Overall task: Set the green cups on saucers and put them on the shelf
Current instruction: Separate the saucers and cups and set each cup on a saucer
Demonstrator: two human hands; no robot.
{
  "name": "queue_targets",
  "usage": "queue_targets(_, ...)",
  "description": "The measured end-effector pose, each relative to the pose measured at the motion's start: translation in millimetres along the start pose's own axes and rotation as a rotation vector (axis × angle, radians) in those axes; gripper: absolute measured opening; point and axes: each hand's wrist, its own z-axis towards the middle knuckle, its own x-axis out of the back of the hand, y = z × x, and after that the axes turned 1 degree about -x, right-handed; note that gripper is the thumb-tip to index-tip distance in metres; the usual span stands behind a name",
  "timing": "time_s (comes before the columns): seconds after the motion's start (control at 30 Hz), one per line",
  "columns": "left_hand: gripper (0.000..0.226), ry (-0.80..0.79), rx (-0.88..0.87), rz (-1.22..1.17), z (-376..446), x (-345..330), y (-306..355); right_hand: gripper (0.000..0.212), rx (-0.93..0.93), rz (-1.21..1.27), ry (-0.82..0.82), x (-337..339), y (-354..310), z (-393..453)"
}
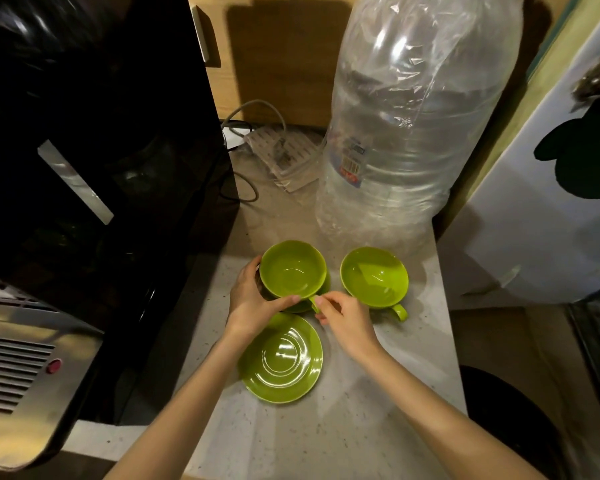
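Two green cups stand on a speckled countertop (361, 393). The left cup (291, 271) sits over a green saucer whose edge (300, 309) shows just beneath it. My left hand (253, 303) wraps the cup's left side, thumb against its near rim. My right hand (343, 317) pinches that cup's handle between its fingertips. The right cup (373, 277) stands alone on the counter, its handle (399, 311) pointing toward me. A second green saucer (281, 358) lies empty on the counter, directly below my hands.
A large clear plastic water bottle (406, 133) stands right behind the cups. A black appliance (101, 150) fills the left side. Cables and a packet (281, 154) lie at the back. A white fridge (551, 202) borders the counter on the right.
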Motion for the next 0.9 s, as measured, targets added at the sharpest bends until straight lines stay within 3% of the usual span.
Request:
queue_targets(0.23,0.101,-0.025,-0.016,0.118,3.3,3.1,11.2,0.023,-0.086,0.019,-0.099,9.1,-2.2,-0.5)
queue_targets(0.37,0.102,-0.022,-0.157,0.163,-1.1,-6.6,33.5,0.020,-0.052,0.067,-0.022,35.0,-7.8,-6.8)
queue_targets(0.47,0.099,-0.065,-0.363,0.132,-3.1,-22.4,54.6,0.020,0.005,0.073,0.095,62.2,-6.4,-8.1)
queue_targets(0.67,0.119,-0.363,-0.485,0.182,8.1,-60.4,77.5,0.021,-0.083,-0.065,0.337,103.0,18.6,-9.5)
queue_targets(0.8,0.126,-0.570,-0.438,0.427,29.7,-73.6,81.6,0.017,-0.236,0.011,0.281,108.0,40.4,-3.8)
queue_targets(0.9,0.122,-0.634,-0.412,0.500,39.5,-78.6,80.0,0.011,-0.384,0.271,0.181,101.4,53.3,0.2)
